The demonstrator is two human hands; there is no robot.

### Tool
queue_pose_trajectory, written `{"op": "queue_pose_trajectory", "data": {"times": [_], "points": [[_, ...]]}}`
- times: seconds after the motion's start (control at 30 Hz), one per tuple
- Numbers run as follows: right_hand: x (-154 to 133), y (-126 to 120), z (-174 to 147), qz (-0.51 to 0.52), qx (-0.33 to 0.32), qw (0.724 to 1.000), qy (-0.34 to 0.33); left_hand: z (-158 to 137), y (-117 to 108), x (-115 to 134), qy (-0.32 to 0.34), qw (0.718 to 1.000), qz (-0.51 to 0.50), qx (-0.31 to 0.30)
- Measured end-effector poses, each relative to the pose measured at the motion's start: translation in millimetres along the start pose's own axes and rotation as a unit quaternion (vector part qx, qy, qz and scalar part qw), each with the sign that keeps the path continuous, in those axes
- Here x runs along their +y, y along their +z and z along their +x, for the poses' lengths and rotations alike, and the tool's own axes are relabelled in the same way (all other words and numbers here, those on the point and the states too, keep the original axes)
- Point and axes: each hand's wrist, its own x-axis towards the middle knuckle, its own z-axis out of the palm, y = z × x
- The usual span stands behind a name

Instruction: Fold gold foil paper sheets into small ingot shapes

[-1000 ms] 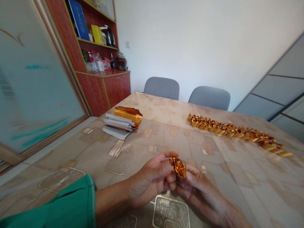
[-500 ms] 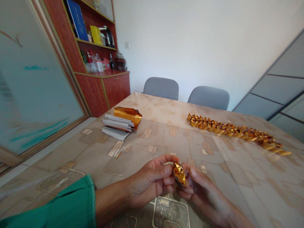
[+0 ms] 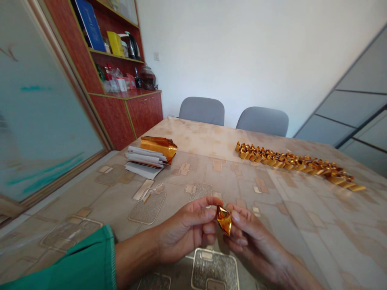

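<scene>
And here's the folded gold foil piece [image 3: 224,220], tilted, right between the two hands, just over the patterned table [image 3: 302,229]! The left hand [image 3: 186,227] has thumb and forefinger nearly closed on its left edge, the other fingers curled below. The right hand [image 3: 254,235] pinches the opposite edge, thumb and fingertips drawn close together. Farther out, on the person's left, lies a stack of gold and white sheets [image 3: 145,155]; over on the right, a long row of folded gold pieces [image 3: 290,162] runs slantwise. Two grey chairs [image 3: 202,110] stand at the far edge, a reddish cabinet [image 3: 110,117] beyond.
</scene>
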Motion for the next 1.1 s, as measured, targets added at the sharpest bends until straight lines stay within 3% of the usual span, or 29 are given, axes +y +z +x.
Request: {"op": "queue_pose_trajectory", "data": {"times": [0.17, 0.3, 0.53, 0.73, 1.1], "points": [[1.6, 1.1, -0.5, -0.039, 0.004, 0.999, -0.007, 1.4, -1.6, -1.1, 0.007, 1.0, -0.018, 0.006], [4.3, 5.6, -2.9, -0.128, 0.024, 0.991, -0.036, 4.3, -4.1, -3.3, 0.027, 0.999, 0.029, 0.028], [12.8, 7.7, -0.4, -0.189, 0.114, 0.975, -0.028, 5.2, -1.5, -6.1, 0.053, 0.995, 0.083, 0.032], [12.2, 8.4, -2.0, -0.187, 0.064, 0.98, -0.02, 7.0, -3.9, -9.2, 0.028, 0.996, 0.087, 0.023], [11.1, 3.6, -1.8, -0.207, 0.084, 0.975, -0.023, 7.3, -7.9, -12.7, 0.046, 0.996, 0.073, 0.038]]}}
